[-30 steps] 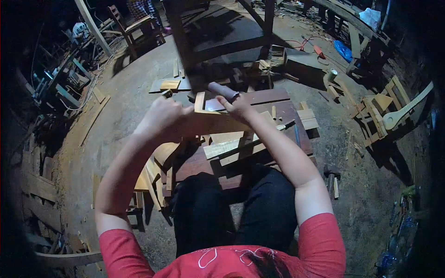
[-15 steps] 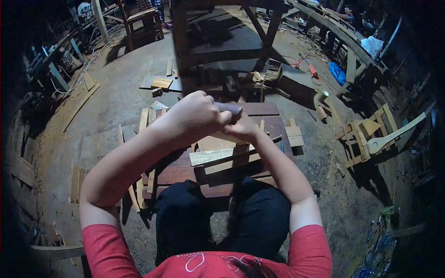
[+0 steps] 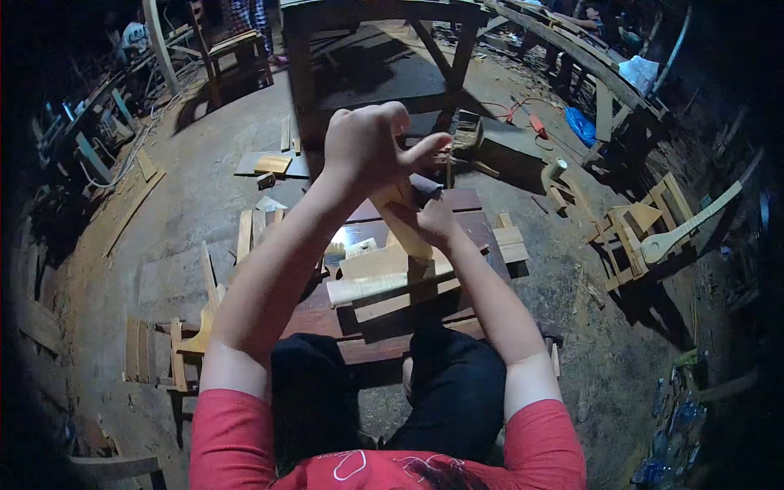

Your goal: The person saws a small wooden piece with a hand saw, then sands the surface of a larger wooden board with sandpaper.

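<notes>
My left hand [image 3: 367, 147] is raised above the low table, its thumb stretched away from the fingers and nothing seen in its grip. Below it, a pale wooden piece [image 3: 403, 226] stands tilted over the boards. My right hand [image 3: 438, 222] is closed at the side of this piece; its fingertips are partly hidden. A dark grey, sheet-like piece [image 3: 425, 187], perhaps sandpaper, sticks up just above the right hand, against the wood. Under both hands, a light wooden strip [image 3: 367, 288] and other cut boards lie across the reddish-brown low table [image 3: 314, 317].
A large dark wooden table [image 3: 359, 100] stands ahead. To the right are a small wooden frame [image 3: 625, 245] and a long-handled wooden paddle shape [image 3: 690, 228]. Another small wooden frame [image 3: 178, 355] is at left. Plastic bottles [image 3: 665, 433] lie at lower right. People are in the background.
My left hand has come off the grey piece, risen and spread its thumb. The tilted wooden piece shows more fully now. My right hand stays low beside it. The view has shifted slightly.
</notes>
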A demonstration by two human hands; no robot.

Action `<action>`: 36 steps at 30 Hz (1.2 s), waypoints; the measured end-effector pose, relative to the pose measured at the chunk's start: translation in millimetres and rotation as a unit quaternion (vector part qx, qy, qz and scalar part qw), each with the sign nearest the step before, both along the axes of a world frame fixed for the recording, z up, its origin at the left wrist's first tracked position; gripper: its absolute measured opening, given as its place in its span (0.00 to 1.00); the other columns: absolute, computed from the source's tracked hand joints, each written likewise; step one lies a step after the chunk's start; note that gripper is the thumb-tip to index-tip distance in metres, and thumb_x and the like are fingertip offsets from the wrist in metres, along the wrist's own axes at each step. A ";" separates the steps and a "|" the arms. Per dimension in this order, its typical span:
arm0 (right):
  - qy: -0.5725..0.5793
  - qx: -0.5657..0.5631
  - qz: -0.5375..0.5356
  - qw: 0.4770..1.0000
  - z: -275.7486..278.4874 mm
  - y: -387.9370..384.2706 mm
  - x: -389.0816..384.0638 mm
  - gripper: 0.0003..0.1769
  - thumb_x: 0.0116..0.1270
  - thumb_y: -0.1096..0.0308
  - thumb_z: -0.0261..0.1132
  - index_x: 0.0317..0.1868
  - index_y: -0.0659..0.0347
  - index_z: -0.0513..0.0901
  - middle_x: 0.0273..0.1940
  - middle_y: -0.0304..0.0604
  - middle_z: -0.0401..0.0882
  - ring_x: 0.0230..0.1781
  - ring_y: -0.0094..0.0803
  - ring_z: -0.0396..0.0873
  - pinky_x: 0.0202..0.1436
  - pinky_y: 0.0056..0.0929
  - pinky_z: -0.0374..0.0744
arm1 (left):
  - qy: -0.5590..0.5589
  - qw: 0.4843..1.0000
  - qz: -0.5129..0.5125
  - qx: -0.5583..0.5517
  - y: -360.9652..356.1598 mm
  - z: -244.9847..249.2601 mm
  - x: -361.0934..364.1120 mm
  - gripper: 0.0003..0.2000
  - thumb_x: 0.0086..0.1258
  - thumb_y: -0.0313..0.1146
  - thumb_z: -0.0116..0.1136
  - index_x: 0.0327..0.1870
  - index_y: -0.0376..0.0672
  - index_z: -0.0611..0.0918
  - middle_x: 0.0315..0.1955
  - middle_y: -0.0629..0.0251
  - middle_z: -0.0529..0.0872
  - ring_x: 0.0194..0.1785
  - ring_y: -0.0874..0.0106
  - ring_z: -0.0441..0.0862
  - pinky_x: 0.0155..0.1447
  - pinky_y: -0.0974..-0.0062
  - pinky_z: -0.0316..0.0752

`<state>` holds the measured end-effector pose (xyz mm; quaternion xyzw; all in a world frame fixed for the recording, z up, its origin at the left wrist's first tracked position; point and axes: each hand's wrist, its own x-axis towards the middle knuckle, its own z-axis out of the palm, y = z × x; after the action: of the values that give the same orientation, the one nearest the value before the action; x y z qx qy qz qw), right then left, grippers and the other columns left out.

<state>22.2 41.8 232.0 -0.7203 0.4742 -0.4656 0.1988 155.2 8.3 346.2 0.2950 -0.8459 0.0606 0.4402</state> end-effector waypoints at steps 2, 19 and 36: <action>-0.057 -0.020 0.006 0.998 0.8 1.7 0.6 0.21 0.50 0.60 0.65 0.43 0.62 0.74 0.39 0.42 0.77 0.40 0.28 0.74 0.44 0.28 0.71 | 0.043 0.988 -0.040 0.142 -5.9 -0.3 -2.0 0.21 0.47 0.54 0.62 0.18 0.42 0.77 0.15 0.63 0.79 0.21 0.71 0.79 0.25 0.78 0.72; -0.184 0.210 -0.178 0.944 -23.1 8.7 -0.6 0.21 0.67 0.60 0.41 0.50 0.68 0.69 0.46 0.57 0.72 0.49 0.41 0.70 0.51 0.31 0.67 | 0.016 0.996 0.084 0.016 -4.3 -6.5 -9.1 0.21 0.54 0.53 0.55 0.12 0.44 0.73 0.09 0.63 0.74 0.15 0.68 0.75 0.20 0.73 0.68; -0.180 0.209 -0.044 0.960 1.2 4.8 12.1 0.25 0.63 0.54 0.44 0.46 0.70 0.72 0.42 0.53 0.74 0.44 0.35 0.72 0.50 0.28 0.66 | 0.062 0.997 -0.046 0.031 -32.9 -16.3 28.5 0.18 0.58 0.42 0.55 0.15 0.39 0.71 0.09 0.63 0.69 0.14 0.77 0.68 0.21 0.78 0.62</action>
<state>34.3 46.7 233.1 -0.5453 0.5484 -0.4867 0.4064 183.7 -24.7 329.9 0.2726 -0.8311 -0.0038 0.4848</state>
